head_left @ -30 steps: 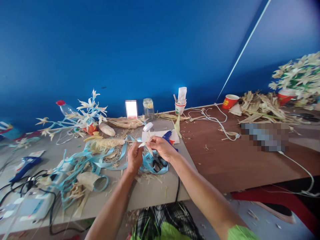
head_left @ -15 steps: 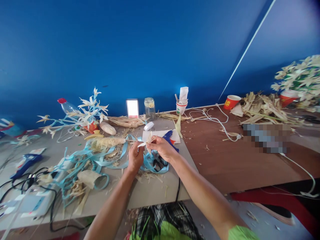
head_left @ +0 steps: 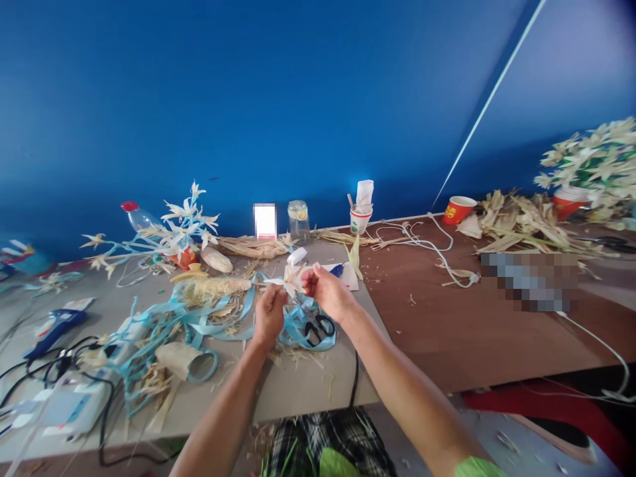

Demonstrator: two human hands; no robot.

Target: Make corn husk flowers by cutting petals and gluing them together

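Pinched in the left hand [head_left: 269, 313] was a corn-husk flower [head_left: 291, 282]. Beside that flower curled the right hand [head_left: 330, 293], its hold unclear. Thin petals [head_left: 291, 289] seemed to need gentleness.

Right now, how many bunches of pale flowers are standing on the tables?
2: the left bunch, beside the red-capped bottle; the right bunch, partly outside the picture. Others could be hidden behind the clutter.
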